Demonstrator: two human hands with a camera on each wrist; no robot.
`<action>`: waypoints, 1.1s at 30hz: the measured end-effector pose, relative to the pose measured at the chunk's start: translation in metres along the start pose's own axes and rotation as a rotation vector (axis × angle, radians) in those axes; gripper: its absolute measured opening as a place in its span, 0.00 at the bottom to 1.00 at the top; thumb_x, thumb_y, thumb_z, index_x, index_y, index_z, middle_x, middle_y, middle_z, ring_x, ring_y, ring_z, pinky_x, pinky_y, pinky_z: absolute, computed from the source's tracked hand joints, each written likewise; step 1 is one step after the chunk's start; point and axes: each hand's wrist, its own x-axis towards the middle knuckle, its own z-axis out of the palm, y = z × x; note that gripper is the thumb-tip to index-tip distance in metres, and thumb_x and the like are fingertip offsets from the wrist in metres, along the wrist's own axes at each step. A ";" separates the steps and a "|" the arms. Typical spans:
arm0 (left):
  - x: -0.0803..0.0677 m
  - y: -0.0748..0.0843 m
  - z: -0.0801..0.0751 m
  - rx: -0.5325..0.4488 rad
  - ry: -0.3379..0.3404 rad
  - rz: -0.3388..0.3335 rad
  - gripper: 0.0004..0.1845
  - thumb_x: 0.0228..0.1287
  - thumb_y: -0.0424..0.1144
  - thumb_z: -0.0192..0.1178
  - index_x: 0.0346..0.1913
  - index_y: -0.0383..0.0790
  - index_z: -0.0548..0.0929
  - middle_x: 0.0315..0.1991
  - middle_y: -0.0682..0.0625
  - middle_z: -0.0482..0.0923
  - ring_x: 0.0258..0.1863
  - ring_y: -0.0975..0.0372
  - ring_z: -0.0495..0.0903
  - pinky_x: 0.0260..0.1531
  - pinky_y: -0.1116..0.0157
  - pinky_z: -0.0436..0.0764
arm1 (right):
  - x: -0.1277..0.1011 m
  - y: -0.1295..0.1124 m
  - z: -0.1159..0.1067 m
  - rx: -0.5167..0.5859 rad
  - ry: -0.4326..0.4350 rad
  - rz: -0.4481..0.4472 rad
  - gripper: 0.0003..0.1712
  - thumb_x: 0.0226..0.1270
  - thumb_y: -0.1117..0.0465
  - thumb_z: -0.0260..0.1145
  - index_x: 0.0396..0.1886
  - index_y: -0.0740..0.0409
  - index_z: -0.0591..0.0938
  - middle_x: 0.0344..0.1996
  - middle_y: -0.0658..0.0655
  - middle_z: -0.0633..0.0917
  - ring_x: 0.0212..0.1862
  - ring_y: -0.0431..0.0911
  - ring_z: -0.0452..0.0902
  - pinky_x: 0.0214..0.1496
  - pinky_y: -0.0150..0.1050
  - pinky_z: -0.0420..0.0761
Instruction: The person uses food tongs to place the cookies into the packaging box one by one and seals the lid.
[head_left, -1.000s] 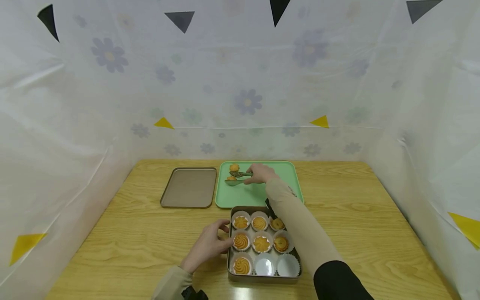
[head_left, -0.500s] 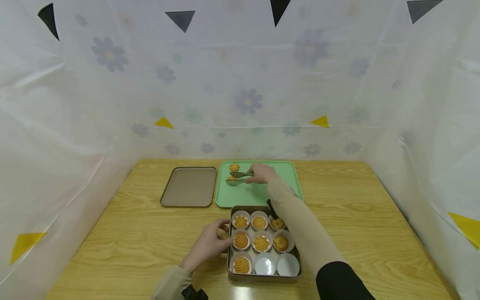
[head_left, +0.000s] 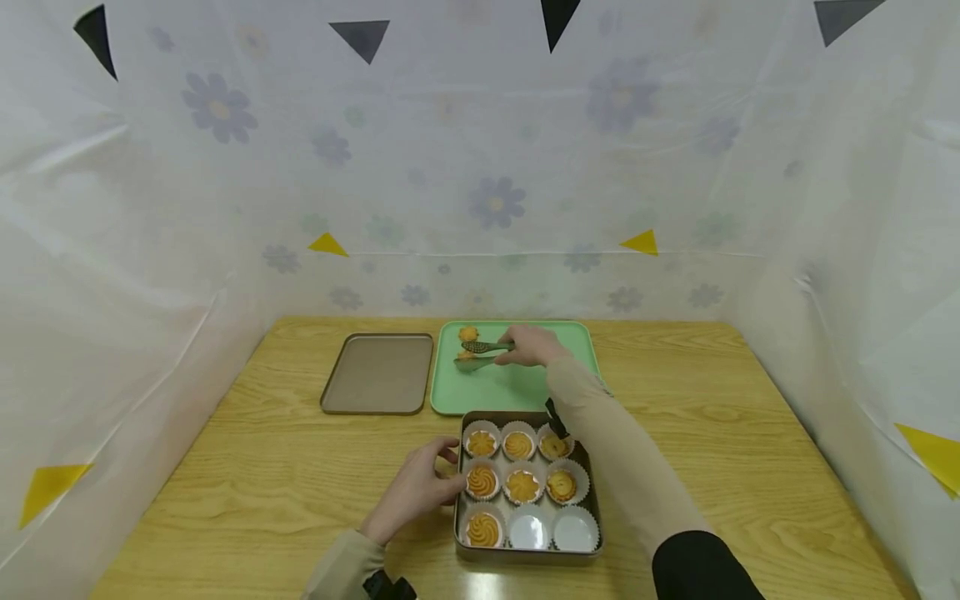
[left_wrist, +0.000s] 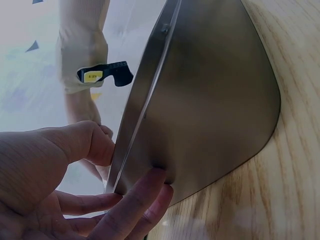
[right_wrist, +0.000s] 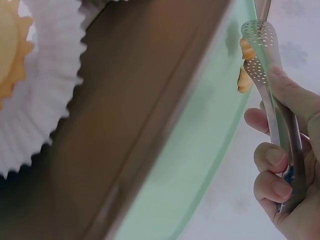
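On the green tray (head_left: 517, 392), my right hand (head_left: 531, 346) grips a pair of metal tongs (right_wrist: 287, 135) with perforated ends. One cookie (head_left: 466, 356) sits between the tong ends, mostly covered by them in the head view. Another cookie (head_left: 468, 333) lies just behind it on the tray. Nearer to me stands a metal baking tin (head_left: 532, 560) lined with white paper cups. My left hand (head_left: 416, 492) holds its left wall, the thumb at the rim and fingertips against the outer side (left_wrist: 215, 100). Several piped cookies (head_left: 522, 486) fill cups in the tin.
Two paper cups (head_left: 576, 530) at the tin's front right hold no cookie. A flat brown tray (head_left: 378, 375) lies left of the green one. All stands on a wooden table (head_left: 735, 450), with white flowered sheeting (head_left: 420, 167) behind and at both sides.
My right hand and the tongs have shifted slightly to the right, and the forearm has swung right, uncovering more of the tin's far right cup. The left hand stays in place.
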 end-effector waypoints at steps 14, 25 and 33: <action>0.000 -0.001 -0.002 0.015 0.002 0.004 0.34 0.55 0.31 0.65 0.66 0.23 0.70 0.48 0.33 0.80 0.35 0.56 0.85 0.28 0.67 0.87 | -0.018 0.018 -0.005 0.031 0.015 -0.082 0.30 0.70 0.46 0.66 0.66 0.57 0.78 0.60 0.60 0.84 0.59 0.53 0.82 0.59 0.52 0.83; 0.000 0.000 -0.001 -0.004 -0.007 -0.002 0.33 0.56 0.31 0.64 0.66 0.23 0.70 0.48 0.33 0.79 0.34 0.58 0.85 0.27 0.67 0.88 | -0.045 0.033 -0.012 0.016 0.054 -0.184 0.29 0.70 0.48 0.66 0.63 0.62 0.80 0.50 0.60 0.88 0.49 0.52 0.84 0.51 0.49 0.85; 0.000 0.000 0.000 -0.018 -0.007 0.001 0.33 0.56 0.30 0.64 0.66 0.23 0.70 0.48 0.33 0.79 0.34 0.58 0.85 0.28 0.67 0.88 | -0.071 0.043 -0.016 -0.021 0.088 -0.276 0.28 0.69 0.48 0.67 0.62 0.62 0.81 0.39 0.53 0.88 0.42 0.46 0.81 0.44 0.45 0.81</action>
